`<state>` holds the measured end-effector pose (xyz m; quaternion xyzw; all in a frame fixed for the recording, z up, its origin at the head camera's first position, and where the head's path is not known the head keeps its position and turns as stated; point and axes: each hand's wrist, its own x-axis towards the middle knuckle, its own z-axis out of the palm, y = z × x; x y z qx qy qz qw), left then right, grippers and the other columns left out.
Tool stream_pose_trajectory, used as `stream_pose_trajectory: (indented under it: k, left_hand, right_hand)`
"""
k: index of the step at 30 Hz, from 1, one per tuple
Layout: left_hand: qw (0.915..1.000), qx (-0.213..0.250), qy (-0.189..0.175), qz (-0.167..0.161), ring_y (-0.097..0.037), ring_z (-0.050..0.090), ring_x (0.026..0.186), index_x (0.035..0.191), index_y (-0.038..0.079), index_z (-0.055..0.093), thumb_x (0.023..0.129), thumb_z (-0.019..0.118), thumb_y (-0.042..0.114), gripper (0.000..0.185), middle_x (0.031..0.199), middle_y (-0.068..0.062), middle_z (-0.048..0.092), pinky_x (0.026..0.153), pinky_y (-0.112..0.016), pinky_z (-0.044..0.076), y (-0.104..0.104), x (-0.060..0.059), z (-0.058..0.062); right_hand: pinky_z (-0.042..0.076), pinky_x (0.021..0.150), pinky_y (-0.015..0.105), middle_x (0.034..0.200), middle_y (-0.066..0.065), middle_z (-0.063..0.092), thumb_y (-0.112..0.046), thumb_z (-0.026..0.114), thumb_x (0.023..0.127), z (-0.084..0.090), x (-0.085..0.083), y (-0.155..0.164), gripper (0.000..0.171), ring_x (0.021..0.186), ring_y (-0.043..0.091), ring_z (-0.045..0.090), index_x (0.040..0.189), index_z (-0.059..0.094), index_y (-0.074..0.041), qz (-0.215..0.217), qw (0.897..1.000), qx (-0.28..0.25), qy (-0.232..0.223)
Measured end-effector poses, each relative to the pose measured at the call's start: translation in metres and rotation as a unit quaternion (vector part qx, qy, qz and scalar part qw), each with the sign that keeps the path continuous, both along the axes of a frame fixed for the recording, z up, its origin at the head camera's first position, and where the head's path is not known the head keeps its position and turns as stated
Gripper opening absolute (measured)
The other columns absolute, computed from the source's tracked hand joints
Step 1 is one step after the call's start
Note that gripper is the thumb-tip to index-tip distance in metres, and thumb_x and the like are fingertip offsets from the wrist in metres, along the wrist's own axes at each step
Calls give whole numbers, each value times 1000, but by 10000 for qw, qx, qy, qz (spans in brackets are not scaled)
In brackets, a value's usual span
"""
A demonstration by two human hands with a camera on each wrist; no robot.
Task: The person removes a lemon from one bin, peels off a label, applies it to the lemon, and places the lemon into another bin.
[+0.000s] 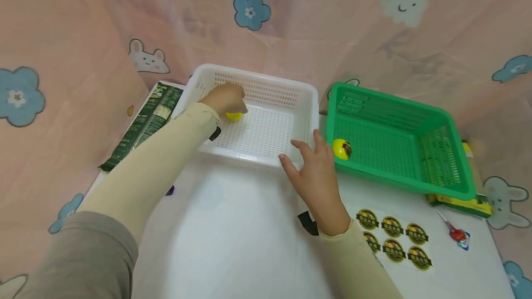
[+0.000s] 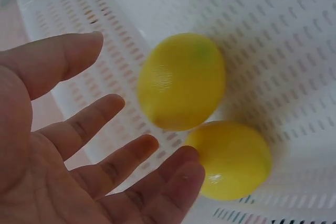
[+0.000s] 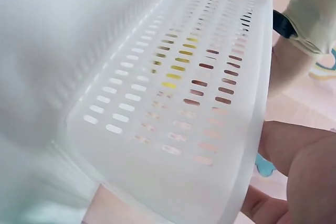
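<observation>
The left hand point(image 2: 58, 161) is inside the white basket point(image 1: 274, 126); its thumb and fingers stand apart, clamped on nothing; two lemons point(image 2: 182, 82) lie there side by side, close to the fingertips; whether they touch cannot be told. The right hand point(image 1: 316, 170) is spread at the basket's near right corner, gripping nothing; rim contact unconfirmed. The green basket point(image 1: 382, 144) contains one stickered lemon point(image 1: 341, 148); step in hand, as judged: picking up a lemon; the next move calls for closing the left fingers round one.
</observation>
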<state>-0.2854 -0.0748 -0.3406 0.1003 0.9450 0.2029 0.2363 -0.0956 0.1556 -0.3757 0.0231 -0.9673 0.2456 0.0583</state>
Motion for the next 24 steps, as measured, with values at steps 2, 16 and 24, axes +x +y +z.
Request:
stream_pose_trajectory:
  k: [2, 16, 24]
  left_hand:
    - [9998, -52, 164, -54, -30, 52, 137, 146, 2, 60, 93, 72, 20, 57, 152, -12, 57, 115, -44, 40, -2, -1, -7]
    - [9977, 540, 337, 213, -29, 49, 129, 150, 5, 57, 92, 73, 1, 59, 153, -15, 51, 113, -43, 41, -1, 4, -26]
    - [9968, 665, 339, 280, -29, 50, 126, 144, 5, 61, 89, 71, -4, 57, 148, -13, 54, 112, -44, 41, 2, 5, -30]
  right_hand:
    - [40, 111, 68, 166, 31, 29, -42, 76, 98, 2, 0, -1, 51, 149, 52, 29, 135, 71, -7, -23, 9999, -13, -116]
    - [40, 109, 71, 166, 34, 27, -34, 76, 100, 17, 3, 2, 21, 151, 53, 24, 106, 79, -14, 291, 9960, 78, -837]
    - [41, 107, 71, 167, 33, 26, -34, 76, 101, 15, 2, 2, 21, 151, 53, 24, 107, 78, -14, 238, 9961, 123, -845]
